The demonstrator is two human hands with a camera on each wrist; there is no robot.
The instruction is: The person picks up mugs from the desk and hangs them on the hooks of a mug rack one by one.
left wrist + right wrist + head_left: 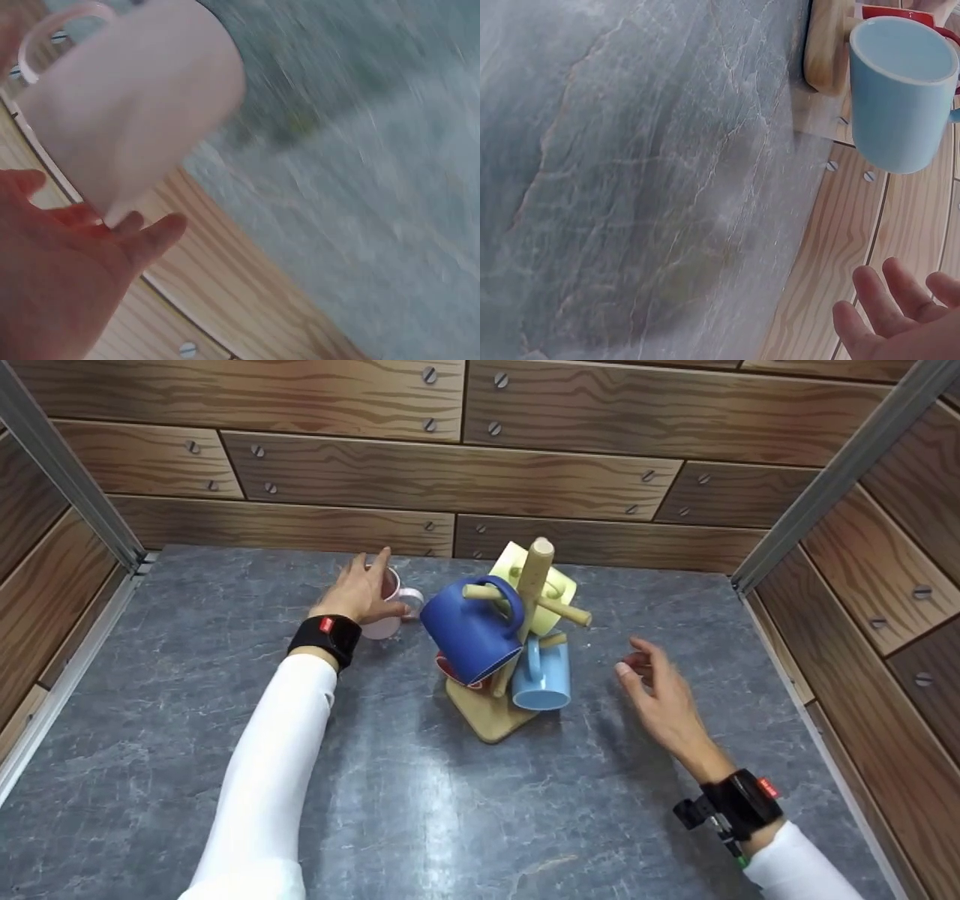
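At the back left, a pale pink mug (pixel 384 628) stands on the table with its handle toward the right. My left hand (pixel 358 591) is over its near left side, fingers spread and thumb reaching toward the handle. From the left wrist, the fingers (pixel 154 238) show extended right at the mug's rim. A wooden mug tree (pixel 534 574) in the middle bears a dark blue mug (pixel 469 630), a yellow mug (pixel 559 585), a light blue mug (pixel 541 690) and a mostly hidden red mug (pixel 454 671). My right hand (pixel 664 701) hovers to its right, fingers loosely bent, holding nothing.
The grey marbled table (pixel 420 825) is bounded by wood-patterned walls (pixel 375 472) at the back and both sides. One peg (pixel 566 611) of the tree juts out to the right without a mug. Metal posts (pixel 825 480) stand at the back corners.
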